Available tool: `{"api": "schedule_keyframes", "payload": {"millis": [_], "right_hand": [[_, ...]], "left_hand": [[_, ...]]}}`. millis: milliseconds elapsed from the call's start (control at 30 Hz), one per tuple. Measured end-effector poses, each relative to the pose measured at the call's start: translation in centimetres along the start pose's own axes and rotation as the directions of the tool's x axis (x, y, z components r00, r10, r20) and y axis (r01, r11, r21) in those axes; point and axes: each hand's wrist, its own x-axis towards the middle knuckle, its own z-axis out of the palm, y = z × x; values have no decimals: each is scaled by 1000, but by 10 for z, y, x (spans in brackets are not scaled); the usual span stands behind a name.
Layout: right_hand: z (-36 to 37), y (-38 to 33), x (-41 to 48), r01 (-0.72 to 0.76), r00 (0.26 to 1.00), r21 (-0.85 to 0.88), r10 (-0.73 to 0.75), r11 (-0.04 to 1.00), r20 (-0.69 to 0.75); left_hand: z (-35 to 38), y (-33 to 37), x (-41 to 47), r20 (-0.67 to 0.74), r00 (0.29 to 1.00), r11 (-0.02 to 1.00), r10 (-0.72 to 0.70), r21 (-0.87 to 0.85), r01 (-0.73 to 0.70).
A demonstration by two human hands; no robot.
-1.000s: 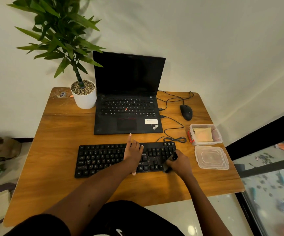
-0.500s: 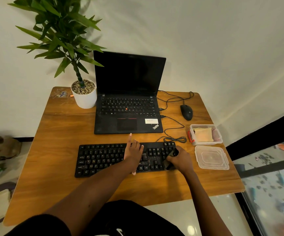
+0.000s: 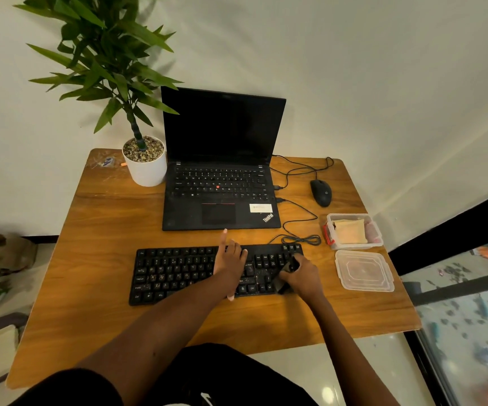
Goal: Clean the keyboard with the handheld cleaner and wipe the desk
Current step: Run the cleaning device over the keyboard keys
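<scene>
The right hand [image 3: 304,278] is curled round a small black handheld cleaner [image 3: 289,271] and holds it down on the right end of the black keyboard [image 3: 178,273], over the keys of the number block. How the cleaner's tip meets the keys is hidden by the fingers. The left hand [image 3: 231,263] lies spread on the middle of the keyboard, palm down, with the index finger stretched past the far edge and the thumb reaching the near edge.

The keyboard lies along the front part of the wooden worktop [image 3: 105,230], and pale specks dot its right-hand keys. Behind it stands an open black laptop [image 3: 222,197] with a dark screen. A white plant pot [image 3: 146,168] sits just left of the laptop and a black mouse [image 3: 321,193] sits to its right. Right of the keyboard stands a clear box [image 3: 376,235] holding a pale yellow folded cloth [image 3: 349,231], with its clear lid [image 3: 364,271] flat just in front. A coiled cable [image 3: 301,238] lies between the box and the keyboard.
</scene>
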Motion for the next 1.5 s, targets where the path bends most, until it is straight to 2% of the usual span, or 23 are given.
{"api": "schedule_keyframes", "payload": {"millis": [67,133,200,333,400,500,667,767,833,967,1033,1133,1167,1267,1333,1433,1500], "right_hand": [[2,0,0,4,1000,50,-4,999,6],[-6,1,2,-24,994,157,40,987,-98],[-11,3,2,-42,982,177,73,983,-173],[4,8,-9,-63,997,113,68,992,-36],[5,11,-12,-69,995,174,80,982,-56],[1,13,-15,-70,975,231,116,971,-192],[16,20,-20,-115,990,237,130,965,-48],[4,22,-14,-129,959,378,212,917,-186],[5,21,-14,-138,943,392,241,910,-228],[20,26,-15,-195,977,333,211,923,-13],[9,27,-11,-206,968,411,246,888,-47],[-2,27,-5,-179,924,461,309,869,-225],[0,26,-6,-181,916,453,317,873,-245],[14,23,-9,-200,958,383,262,902,-117],[12,25,-7,-216,964,415,260,884,-51],[4,26,1,-223,931,505,336,834,-144],[7,24,3,-220,915,486,352,846,-198]], "left_hand": [[0,0,0,0,1000,1000,-2,-2,2],[0,-1,-1,-4,1000,1000,0,-6,0],[0,-1,-2,-6,1000,1000,1,-9,-1],[-1,0,-2,3,1000,1000,4,1,-4],[-1,-1,-2,1,1000,1000,1,-12,-1],[-1,-2,-2,6,1000,1000,5,-15,-5],[1,-1,-1,0,1000,1000,6,-22,-6],[1,-2,-1,4,1000,1000,6,-13,-6],[0,-1,-1,1,1000,1000,7,-5,-7],[1,-1,-2,-5,1000,1000,7,1,-7],[0,-2,-2,-9,1000,1000,6,2,-6],[-1,-2,-2,-12,1000,1000,11,8,-10],[-1,-2,-3,-14,1000,1000,10,10,-10],[0,-2,-2,-8,1000,1000,9,5,-9],[0,-1,-2,-13,1000,1000,4,-4,-4],[-1,-2,-1,-12,1000,1000,10,0,-10],[-1,-2,-1,-13,1000,1000,11,2,-11]]}}
